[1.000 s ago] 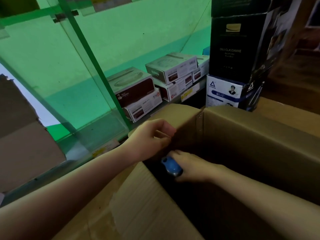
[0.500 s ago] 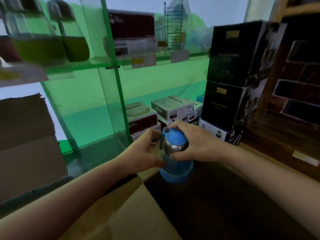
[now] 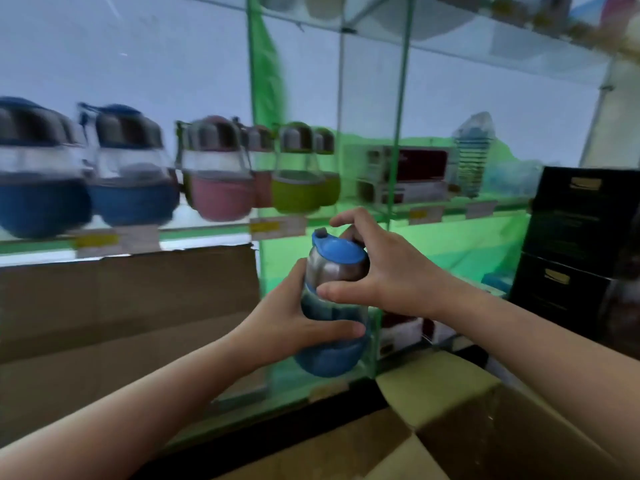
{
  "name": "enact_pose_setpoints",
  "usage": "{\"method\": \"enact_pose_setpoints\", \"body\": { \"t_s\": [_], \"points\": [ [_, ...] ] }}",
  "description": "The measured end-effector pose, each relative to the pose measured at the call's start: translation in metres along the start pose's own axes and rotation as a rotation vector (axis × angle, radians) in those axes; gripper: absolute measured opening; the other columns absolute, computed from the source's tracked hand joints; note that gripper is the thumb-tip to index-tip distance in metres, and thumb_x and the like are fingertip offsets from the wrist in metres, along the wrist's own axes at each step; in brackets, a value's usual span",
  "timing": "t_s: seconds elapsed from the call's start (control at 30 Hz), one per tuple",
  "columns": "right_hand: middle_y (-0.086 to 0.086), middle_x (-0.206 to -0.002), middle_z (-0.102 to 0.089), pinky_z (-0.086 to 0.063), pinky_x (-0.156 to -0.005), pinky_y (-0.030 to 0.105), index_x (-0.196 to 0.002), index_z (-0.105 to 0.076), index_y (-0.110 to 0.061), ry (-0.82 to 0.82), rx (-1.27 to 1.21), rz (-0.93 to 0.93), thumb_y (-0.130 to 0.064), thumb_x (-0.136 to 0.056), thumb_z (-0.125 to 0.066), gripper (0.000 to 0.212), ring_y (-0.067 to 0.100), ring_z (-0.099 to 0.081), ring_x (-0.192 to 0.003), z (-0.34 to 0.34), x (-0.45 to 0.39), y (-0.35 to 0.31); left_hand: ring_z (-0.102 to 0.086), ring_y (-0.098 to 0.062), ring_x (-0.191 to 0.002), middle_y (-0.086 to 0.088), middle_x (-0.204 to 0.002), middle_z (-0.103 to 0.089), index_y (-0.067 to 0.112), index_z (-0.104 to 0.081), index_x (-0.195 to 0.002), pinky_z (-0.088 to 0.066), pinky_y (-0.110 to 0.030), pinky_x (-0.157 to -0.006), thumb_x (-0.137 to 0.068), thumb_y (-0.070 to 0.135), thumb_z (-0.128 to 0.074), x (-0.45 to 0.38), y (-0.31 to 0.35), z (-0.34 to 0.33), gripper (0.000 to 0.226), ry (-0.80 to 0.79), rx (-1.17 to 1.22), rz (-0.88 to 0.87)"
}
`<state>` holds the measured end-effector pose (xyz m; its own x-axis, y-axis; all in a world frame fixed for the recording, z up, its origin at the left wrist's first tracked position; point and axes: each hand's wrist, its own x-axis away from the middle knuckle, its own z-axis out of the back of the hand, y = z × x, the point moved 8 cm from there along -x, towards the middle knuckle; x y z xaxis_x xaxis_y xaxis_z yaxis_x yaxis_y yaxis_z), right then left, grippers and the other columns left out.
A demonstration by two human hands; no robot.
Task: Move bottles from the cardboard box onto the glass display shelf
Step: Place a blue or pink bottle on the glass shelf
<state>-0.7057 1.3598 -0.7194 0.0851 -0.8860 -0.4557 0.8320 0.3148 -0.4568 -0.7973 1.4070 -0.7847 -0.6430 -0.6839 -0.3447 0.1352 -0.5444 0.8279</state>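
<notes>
A blue bottle (image 3: 330, 355) with a blue cap and a steel collar is held upright in mid-air above the cardboard box (image 3: 485, 420), in front of the glass display shelf (image 3: 207, 232). My left hand (image 3: 291, 323) wraps its clear body from the left. My right hand (image 3: 384, 271) grips the steel collar and cap from the right. On the shelf stand several bottles in a row: two blue bottles (image 3: 131, 168) at the left, a pink bottle (image 3: 220, 171), then a green bottle (image 3: 299, 168). The box's inside is hidden.
A second cardboard box (image 3: 121, 306) stands at the left below the shelf. Black cartons (image 3: 581, 251) are stacked at the right. Green glass partitions (image 3: 266, 81) divide the shelf; red and white boxes (image 3: 412, 174) sit in the right bay. Yellow price labels line the shelf edge.
The bottle came up out of the box, first in my right hand alone, then in both. My view has lifted from the box to the shelf with its row of bottles.
</notes>
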Motion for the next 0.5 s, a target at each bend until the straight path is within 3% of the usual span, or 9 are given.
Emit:
{"method": "enact_pose_setpoints", "body": {
  "t_s": [0.13, 0.27, 0.33, 0.4, 0.5],
  "points": [
    [-0.013, -0.091, -0.058, -0.041, -0.066, 0.01, -0.119, -0.038, -0.029, 0.005, -0.028, 0.079, -0.032, -0.068, -0.08, 0.066, 0.0, -0.056, -0.077, -0.02, -0.036, -0.051, -0.062, 0.0, -0.106, 0.014, -0.112, -0.067, 0.035, -0.048, -0.121, -0.049, -0.037, -0.098, -0.06, 0.038, -0.083, 0.021, 0.009, 0.063, 0.07, 0.072, -0.035, -0.038],
    [-0.016, -0.094, -0.058, -0.046, -0.078, 0.019, -0.116, -0.041, -0.034, 0.013, -0.091, 0.162, -0.05, -0.058, -0.079, 0.071, 0.002, -0.059, -0.086, -0.045, -0.075, -0.116, -0.063, -0.006, -0.106, 0.009, -0.112, -0.067, 0.03, -0.048, -0.12, -0.05, -0.04, -0.097, -0.06, 0.041, -0.082, 0.046, 0.008, 0.14, 0.07, 0.184, -0.068, -0.029],
    [-0.013, -0.096, -0.061, -0.05, -0.086, 0.03, -0.114, -0.042, -0.039, 0.017, -0.118, 0.207, -0.058, -0.052, -0.074, 0.073, 0.005, -0.062, -0.091, -0.058, -0.095, -0.147, -0.063, -0.012, -0.106, 0.003, -0.112, -0.067, 0.028, -0.05, -0.119, -0.05, -0.043, -0.095, -0.056, 0.046, -0.08, 0.058, 0.007, 0.18, 0.072, 0.249, -0.096, -0.022],
    [-0.013, -0.097, -0.063, -0.05, -0.09, 0.035, -0.115, -0.041, -0.04, 0.017, -0.141, 0.244, -0.059, -0.052, -0.074, 0.073, 0.006, -0.063, -0.092, -0.069, -0.115, -0.177, -0.064, -0.008, -0.104, 0.007, -0.11, -0.068, 0.032, -0.052, -0.118, -0.051, -0.037, -0.095, -0.061, 0.039, -0.083, 0.07, 0.007, 0.218, 0.065, 0.298, -0.106, -0.029],
    [-0.012, -0.099, -0.063, -0.051, -0.087, 0.032, -0.116, -0.041, -0.038, 0.013, -0.168, 0.318, -0.056, -0.059, -0.076, 0.07, 0.007, -0.063, -0.093, -0.087, -0.144, -0.224, -0.063, 0.004, -0.098, 0.013, -0.105, -0.068, 0.039, -0.052, -0.114, -0.052, -0.023, -0.09, -0.066, 0.035, -0.083, 0.087, 0.01, 0.273, 0.057, 0.384, -0.154, -0.024]
  ]
}}
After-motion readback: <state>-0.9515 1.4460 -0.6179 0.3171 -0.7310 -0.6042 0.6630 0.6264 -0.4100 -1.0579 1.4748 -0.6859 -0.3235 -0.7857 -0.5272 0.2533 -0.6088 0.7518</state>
